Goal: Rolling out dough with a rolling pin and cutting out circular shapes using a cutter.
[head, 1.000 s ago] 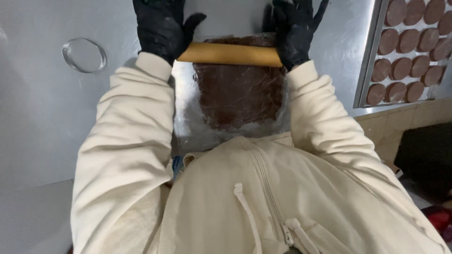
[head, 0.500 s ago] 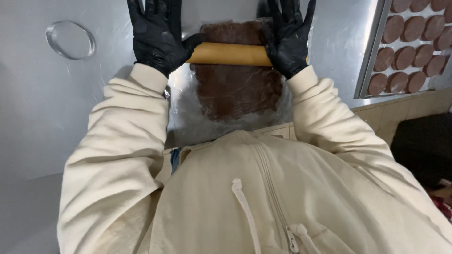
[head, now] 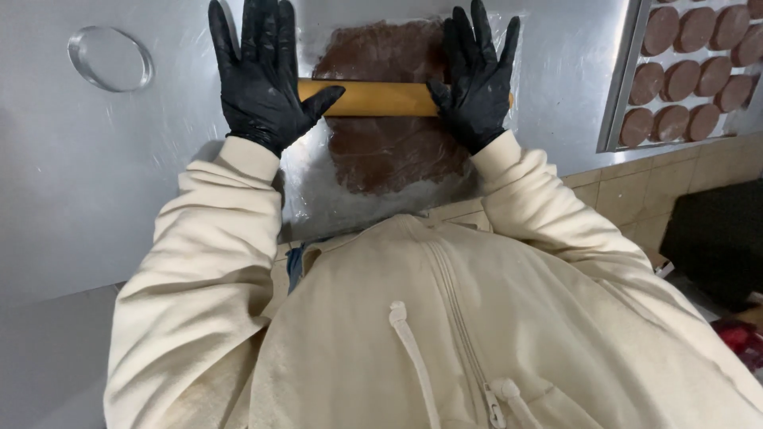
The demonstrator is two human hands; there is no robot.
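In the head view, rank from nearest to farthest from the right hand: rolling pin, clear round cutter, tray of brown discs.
1. Rolling pin, under the right hand.
2. Tray of brown discs, farther right.
3. Clear round cutter, far left, beyond the left hand.

Beyond the left hand's fingers (head: 254,32), bare steel table (head: 119,183) lies open, except a clear ring cutter (head: 110,59) well out to their left. Outside the right hand's fingers (head: 477,36), a strip of table runs free (narrow) before the tray (head: 616,79) of brown discs (head: 671,79) blocks passage.
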